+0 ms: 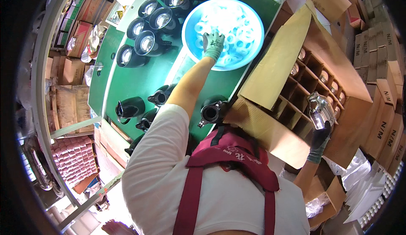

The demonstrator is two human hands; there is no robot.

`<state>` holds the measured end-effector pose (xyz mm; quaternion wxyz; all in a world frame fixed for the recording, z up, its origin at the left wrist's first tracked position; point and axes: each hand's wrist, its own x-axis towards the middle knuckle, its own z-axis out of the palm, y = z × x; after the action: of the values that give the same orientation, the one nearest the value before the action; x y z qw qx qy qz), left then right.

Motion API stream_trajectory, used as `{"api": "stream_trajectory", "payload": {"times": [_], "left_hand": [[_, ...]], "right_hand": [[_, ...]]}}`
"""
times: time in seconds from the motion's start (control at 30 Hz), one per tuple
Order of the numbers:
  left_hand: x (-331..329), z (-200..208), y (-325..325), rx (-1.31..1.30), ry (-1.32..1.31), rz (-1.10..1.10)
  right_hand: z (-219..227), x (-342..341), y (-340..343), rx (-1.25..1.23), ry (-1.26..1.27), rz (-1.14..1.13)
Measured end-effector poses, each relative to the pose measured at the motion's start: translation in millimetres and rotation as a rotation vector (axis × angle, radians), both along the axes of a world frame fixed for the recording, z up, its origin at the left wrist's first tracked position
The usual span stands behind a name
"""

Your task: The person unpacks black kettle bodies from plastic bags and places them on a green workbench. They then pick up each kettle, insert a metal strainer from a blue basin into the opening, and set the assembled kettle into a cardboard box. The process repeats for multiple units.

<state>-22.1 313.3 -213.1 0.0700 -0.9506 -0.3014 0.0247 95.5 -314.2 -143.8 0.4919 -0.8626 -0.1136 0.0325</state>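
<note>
My left hand [213, 45], in a pale green glove, reaches into a blue plastic basin [189, 48] of translucent white rings [241, 44]. Its fingers curl down among the rings, which hides the tips and anything between them. Off to the right, my right hand [320, 141], in a grey-green glove with dark fingers, grips a shiny silvered glass flask liner [321, 110] by its near end. The liner is over the right side of an open cardboard box [264, 72] with a divider grid; several other silvered liners stand in its compartments.
On the green table [141, 80], several black flask bodies [146, 44] with silvery insides stand at the far left. Nearer are black handled jugs [129, 109], one [211, 111] beside the box. Stacked cartons [380, 87] line the right side. A metal post [40, 78] rises at left.
</note>
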Motion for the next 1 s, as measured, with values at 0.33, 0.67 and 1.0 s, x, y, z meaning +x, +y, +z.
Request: {"api": "stream_trajectory", "payload": {"times": [0.33,0.67,1.0], "left_hand": [[-29.7,32.0,-11.7,-0.157,0.027,-0.307],[-18.4,2.6,-17.9,-0.402,0.064,-0.162],[-39.8,38.8,1.6,-1.547,-0.779,0.365]], "right_hand": [[44.2,-31.1,43.8,-0.405,-0.007,0.075],[85.3,-52.1,79.8,-0.509,-0.379,0.149],[83.7,-49.2,116.2,-0.603,-0.925,0.140]]}}
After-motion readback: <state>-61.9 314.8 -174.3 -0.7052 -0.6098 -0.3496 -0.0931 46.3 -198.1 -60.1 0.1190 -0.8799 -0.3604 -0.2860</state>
